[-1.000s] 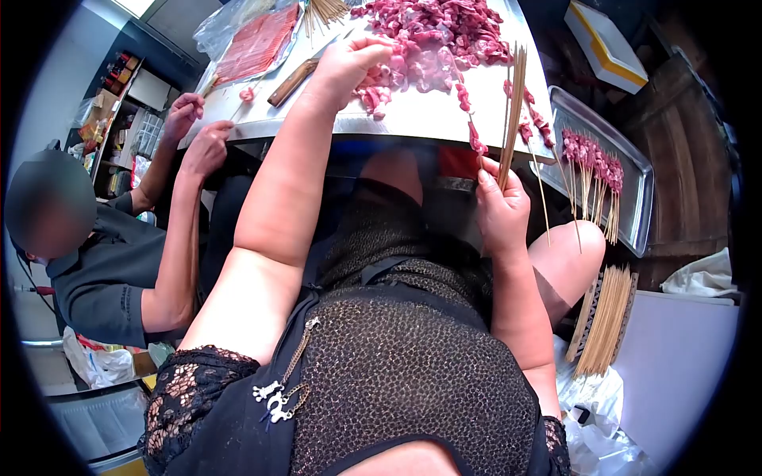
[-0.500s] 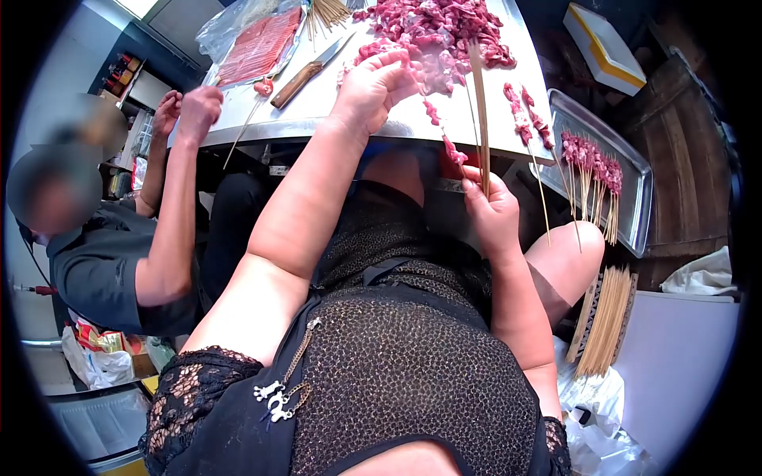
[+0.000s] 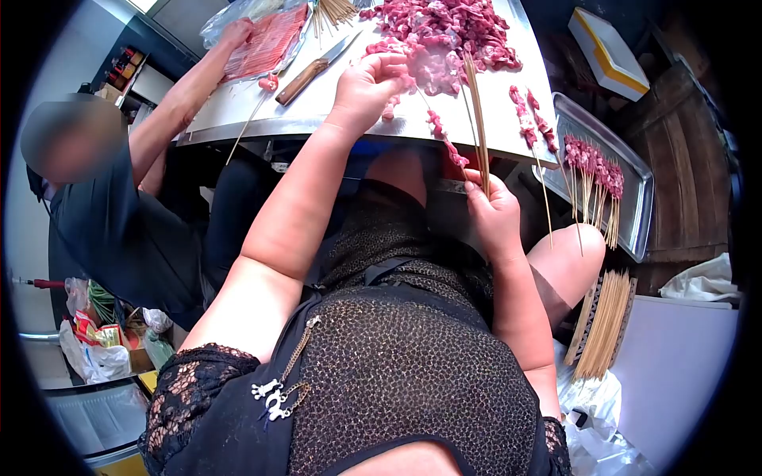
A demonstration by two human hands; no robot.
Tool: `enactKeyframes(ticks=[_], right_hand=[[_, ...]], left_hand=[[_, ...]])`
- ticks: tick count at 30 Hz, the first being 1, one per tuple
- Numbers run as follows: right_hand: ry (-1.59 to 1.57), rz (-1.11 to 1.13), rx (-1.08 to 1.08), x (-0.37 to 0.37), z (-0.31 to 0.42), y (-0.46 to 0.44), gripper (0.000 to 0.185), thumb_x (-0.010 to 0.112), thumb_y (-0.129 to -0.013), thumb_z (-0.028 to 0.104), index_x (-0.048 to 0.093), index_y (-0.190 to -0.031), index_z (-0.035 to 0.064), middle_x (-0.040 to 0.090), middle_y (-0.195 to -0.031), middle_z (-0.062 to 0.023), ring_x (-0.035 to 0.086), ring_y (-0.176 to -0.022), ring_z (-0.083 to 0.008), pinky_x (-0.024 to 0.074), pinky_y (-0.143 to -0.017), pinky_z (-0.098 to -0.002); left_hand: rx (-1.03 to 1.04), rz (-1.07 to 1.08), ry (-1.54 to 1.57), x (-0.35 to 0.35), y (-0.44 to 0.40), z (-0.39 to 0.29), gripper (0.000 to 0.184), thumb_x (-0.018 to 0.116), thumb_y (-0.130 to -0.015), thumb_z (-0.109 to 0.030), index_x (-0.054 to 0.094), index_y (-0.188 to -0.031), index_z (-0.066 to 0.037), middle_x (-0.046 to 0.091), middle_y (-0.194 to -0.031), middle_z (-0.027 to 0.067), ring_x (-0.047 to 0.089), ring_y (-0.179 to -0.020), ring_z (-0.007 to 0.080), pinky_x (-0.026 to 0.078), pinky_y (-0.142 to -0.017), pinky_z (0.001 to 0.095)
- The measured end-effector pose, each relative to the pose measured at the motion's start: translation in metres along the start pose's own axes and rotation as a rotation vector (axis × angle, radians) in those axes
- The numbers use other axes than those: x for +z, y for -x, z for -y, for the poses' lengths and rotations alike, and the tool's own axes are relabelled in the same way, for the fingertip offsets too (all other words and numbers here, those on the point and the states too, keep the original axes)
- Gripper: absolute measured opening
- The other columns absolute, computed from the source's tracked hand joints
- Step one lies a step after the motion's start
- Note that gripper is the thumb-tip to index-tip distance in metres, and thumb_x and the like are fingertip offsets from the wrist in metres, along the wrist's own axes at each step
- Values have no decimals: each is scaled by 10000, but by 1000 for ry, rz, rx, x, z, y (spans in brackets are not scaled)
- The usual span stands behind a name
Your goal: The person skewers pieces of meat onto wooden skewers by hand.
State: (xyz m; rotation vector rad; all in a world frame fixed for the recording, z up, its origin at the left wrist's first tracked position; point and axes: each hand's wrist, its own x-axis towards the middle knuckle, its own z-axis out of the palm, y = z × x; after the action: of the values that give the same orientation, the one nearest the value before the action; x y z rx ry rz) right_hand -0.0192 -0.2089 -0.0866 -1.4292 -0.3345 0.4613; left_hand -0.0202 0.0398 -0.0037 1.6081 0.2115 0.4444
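Meat (image 3: 451,148) goes on sticks (image 3: 480,131), it seems: right hand (image 3: 492,203) grips them; left hand (image 3: 370,89) state, I can't tell. Next likely needs pushing meat nearer.

Black and gold on you, right across the front: your top (image 3: 413,365) carries a tight net of gold-toned flecks, and a plain dark trim (image 3: 435,444) edges the neckline! Out to the left, a smooth black panel (image 3: 226,428), and there's a brassy chain (image 3: 295,353) looping down it to little white charms (image 3: 274,397)! Floral black lace on the left sleeve (image 3: 190,381), lace again on the right sleeve (image 3: 555,444)! Farther up, a dark band (image 3: 385,271), then more speckled cloth (image 3: 357,234) at your lap. Left hand (image 3: 369,91) and right hand (image 3: 494,208): both bare!
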Motion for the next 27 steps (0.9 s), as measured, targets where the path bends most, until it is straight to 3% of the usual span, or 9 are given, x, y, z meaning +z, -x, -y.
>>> enactKeyframes(ticks=[2, 3, 5, 9, 13, 17, 19, 23, 27], right_hand=[[14, -7, 3, -1, 0, 0, 181, 568, -895, 81, 629, -1059, 32, 520, -654, 59, 430, -546, -10, 364, -496, -170], [26, -14, 6, -1, 0, 1, 184, 570, -894, 84, 628, -1060, 30, 523, -657, 58, 434, -548, -10, 367, -498, -170], [37, -25, 8, -1, 1, 1, 184, 571, -894, 86, 629, -1059, 29, 526, -661, 56, 436, -550, -11, 370, -501, -170], [40, -52, -8, -1, 2, 1, 192, 575, -892, 86, 631, -1068, 32, 542, -692, 53, 446, -569, -11, 376, -515, -165], [-25, -73, -29, 1, 4, 2, 205, 589, -888, 82, 633, -1082, 32, 546, -714, 59, 454, -588, -9, 378, -527, -161], [-60, -128, -85, 1, 0, -1, 221, 606, -881, 79, 634, -1095, 30, 558, -737, 60, 456, -596, -10, 384, -536, -159], [-62, -140, -98, 1, -1, -2, 222, 610, -879, 80, 635, -1094, 30, 563, -742, 58, 456, -595, -10, 386, -536, -159], [-74, -78, -116, 0, 1, 1, 216, 598, -883, 74, 638, -1091, 32, 571, -752, 52, 459, -597, -10, 384, -536, -155], [-33, -14, -77, 0, 3, 3, 207, 588, -882, 63, 646, -1078, 35, 567, -726, 53, 452, -580, -9, 376, -525, -154]], left_hand=[[133, -66, -302, -1, 3, -3, 181, 564, -856, -5, 632, -1013, -64, 656, -825, 59, 601, -543, 85, 465, -456, 234], [132, -62, -301, -5, 3, -5, 181, 564, -856, -5, 632, -1013, -64, 656, -825, 59, 601, -543, 85, 465, -456, 234], [471, -85, -930, -12, 3, -10, 161, 595, -842, -16, 666, -983, -48, 667, -873, 92, 654, -721, 150, 517, -600, 235], [694, -141, -1076, -12, 1, -28, 160, 632, -787, -13, 684, -934, -52, 667, -828, 101, 663, -718, 159, 527, -675, 243], [339, -105, -579, -11, -5, -12, 153, 606, -856, -43, 665, -996, -23, 663, -778, 48, 643, -704, 109, 542, -666, 228], [319, -130, -415, -3, -3, -2, 128, 582, -897, -150, 668, -974, -93, 668, -780, 31, 633, -679, 82, 510, -507, 222], [105, -117, 12, -1, -3, -3, 180, 520, -935, -143, 609, -1063, -53, 655, -843, 53, 641, -703, 116, 533, -517, 225], [-57, -85, 196, 0, 0, -8, 303, 374, -990, -193, 495, -1181, 10, 635, -987, 160, 651, -844, 216, 558, -742, 316], [-149, -115, 301, 2, 0, -13, 347, 303, -1003, -220, 437, -1218, 16, 596, -1061, 217, 629, -934, 282, 545, -806, 368]])
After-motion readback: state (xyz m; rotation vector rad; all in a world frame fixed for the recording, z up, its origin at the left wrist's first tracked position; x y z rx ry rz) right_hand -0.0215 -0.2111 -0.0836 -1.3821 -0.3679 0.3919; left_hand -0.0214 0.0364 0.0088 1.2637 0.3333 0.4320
